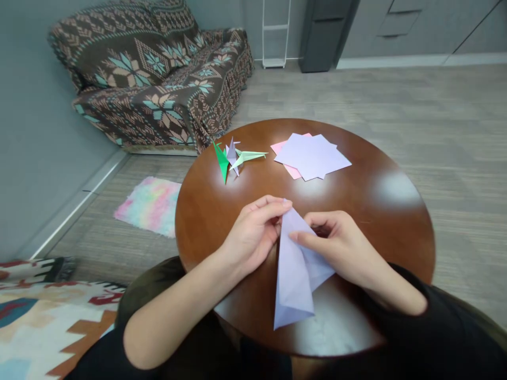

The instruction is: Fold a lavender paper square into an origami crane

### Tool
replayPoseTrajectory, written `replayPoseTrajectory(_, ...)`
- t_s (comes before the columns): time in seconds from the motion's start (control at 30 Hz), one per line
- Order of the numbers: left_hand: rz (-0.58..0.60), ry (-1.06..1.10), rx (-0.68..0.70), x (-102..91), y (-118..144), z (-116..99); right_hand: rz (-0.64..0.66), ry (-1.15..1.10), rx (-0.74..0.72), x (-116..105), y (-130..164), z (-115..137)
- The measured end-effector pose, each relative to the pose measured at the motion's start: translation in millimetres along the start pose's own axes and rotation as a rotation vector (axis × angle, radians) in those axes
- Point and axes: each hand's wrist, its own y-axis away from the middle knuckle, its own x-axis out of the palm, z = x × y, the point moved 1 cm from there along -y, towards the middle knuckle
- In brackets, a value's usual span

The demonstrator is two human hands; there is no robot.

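A partly folded sheet of lavender origami paper (295, 279) is held over the near half of the round table, its wide end toward me. My left hand (257, 227) pinches its top corner between thumb and fingers. On the right side, my right hand (336, 237) grips the paper, thumb lying on the front layer and the fingers partly hidden behind it. Beyond my hands are several folded paper cranes: a green crane (222, 162), a purple crane (233, 153) and a pale green crane (249, 155). To their right lies a fanned stack of lavender and pink paper sheets (311, 155).
The round brown wooden table (380, 232) stands before my lap. A sofa with a patterned cover (158, 79) is at the back left, and a pastel fluffy rug (152, 203) lies on the floor. A white rack (274, 31) and a dark cabinet (325, 37) stand behind.
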Motion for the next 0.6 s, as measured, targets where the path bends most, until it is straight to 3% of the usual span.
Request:
replayPoseTrajectory(0.23, -0.010, 0.048, -0.019, -2.0, -3.6, 0.8, 0.016, 0.018, -0.002, -0.7, 0.0, -0.7)
replayPoseTrajectory(0.4, -0.023, 0.114, 0.070, -6.8, -9.9, -10.0, 0.037, 0.017, 0.027, 1.2, 1.7, -0.6)
replayPoseTrajectory(0.6, 0.057, -0.268, 0.116, -6.3, -0.2, -8.3, -0.010, -0.017, -0.006, -0.3, 0.9, 0.0)
